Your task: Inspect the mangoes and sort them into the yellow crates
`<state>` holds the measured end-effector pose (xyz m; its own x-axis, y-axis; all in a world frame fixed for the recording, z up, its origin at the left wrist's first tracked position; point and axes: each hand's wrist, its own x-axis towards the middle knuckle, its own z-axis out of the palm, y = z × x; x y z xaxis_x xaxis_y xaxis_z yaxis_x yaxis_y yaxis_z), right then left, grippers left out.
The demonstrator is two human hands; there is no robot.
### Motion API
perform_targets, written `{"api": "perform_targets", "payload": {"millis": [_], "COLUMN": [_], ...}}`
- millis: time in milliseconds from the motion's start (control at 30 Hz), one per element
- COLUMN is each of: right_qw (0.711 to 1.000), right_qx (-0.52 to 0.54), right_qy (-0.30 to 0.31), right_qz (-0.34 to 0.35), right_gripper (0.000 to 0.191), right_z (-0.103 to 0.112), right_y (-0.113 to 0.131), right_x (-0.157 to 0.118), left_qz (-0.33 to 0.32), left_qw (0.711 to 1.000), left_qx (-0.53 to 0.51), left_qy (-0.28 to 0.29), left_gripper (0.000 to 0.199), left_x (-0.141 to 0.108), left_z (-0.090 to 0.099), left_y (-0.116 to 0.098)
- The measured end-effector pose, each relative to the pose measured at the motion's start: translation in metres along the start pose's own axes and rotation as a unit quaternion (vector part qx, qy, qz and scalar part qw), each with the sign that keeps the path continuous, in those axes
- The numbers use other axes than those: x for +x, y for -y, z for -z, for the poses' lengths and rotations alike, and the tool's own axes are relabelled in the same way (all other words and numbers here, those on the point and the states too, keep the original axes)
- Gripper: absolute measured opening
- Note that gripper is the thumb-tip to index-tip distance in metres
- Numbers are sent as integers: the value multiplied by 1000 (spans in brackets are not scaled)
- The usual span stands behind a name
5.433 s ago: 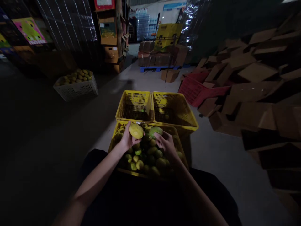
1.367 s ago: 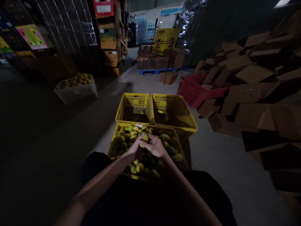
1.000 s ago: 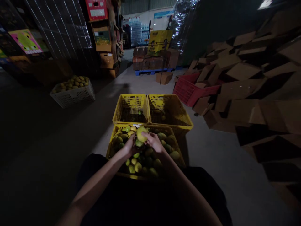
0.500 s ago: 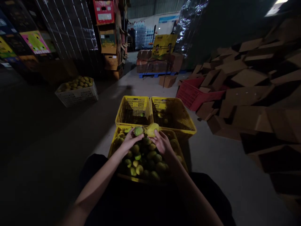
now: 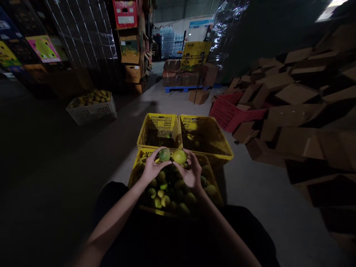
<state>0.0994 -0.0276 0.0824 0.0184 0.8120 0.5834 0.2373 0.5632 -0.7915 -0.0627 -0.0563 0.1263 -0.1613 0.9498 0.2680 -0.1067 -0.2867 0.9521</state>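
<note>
Head view, near to far: at the lower centre, between dark-clothed knees (image 5: 111,198), a yellow front crate (image 5: 162,212) holds a heap of green and yellowish fruit (image 5: 165,201). Over its far half, the left hand (image 5: 152,167) is curled around a mottled green fruit (image 5: 164,155), and the right hand (image 5: 193,172) grips a yellower fruit (image 5: 180,157) just beside it; whether the thumb tips touch is unclear. The step in hand appears to be holding two picked-up fruits side by side; the next move seems to call for loosening one grip without knocking the other fruit. Beyond, at mid-frame, a left back crate (image 5: 161,121) and right back crate (image 5: 218,135) hold little fruit. Farther off stand a fruit-filled white crate (image 5: 93,113) at left, a red crate (image 5: 226,112) beside piled cardboard (image 5: 297,118) at right, and a blue pallet (image 5: 185,89) at upper centre.
</note>
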Motion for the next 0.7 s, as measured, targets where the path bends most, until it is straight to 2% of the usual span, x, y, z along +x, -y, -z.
{"api": "perform_targets", "payload": {"millis": [100,167,267,333,467,567,700], "right_qw": [1000,1000,991,970,910,874,845], "right_qx": [-4,6,82,167,290,326,320], "right_qy": [4,-2,9,30,72,90,118], "right_qz": [-7,-25,-103,-174,-288,-350,-412], "right_gripper": [51,52,54,50,45,48,49], "right_z": [1,2,2,2,1,-1,-2], "right_y": [6,12,19,21,21,20,15], "right_x": [2,4,7,9,12,14,16], "left_qz": [-1,23,85,126,215,271,321], "left_qw": [1000,999,995,986,958,940,924], "left_qx": [14,12,-46,-108,-188,-199,-188], "left_qy": [-22,-25,-14,-5,35,59,82], "left_gripper": [52,51,46,39,27,38,43], "left_x": [1,3,4,5,6,6,5], "left_z": [0,0,1,1,2,2,1], "left_y": [0,2,6,8,10,10,11]}}
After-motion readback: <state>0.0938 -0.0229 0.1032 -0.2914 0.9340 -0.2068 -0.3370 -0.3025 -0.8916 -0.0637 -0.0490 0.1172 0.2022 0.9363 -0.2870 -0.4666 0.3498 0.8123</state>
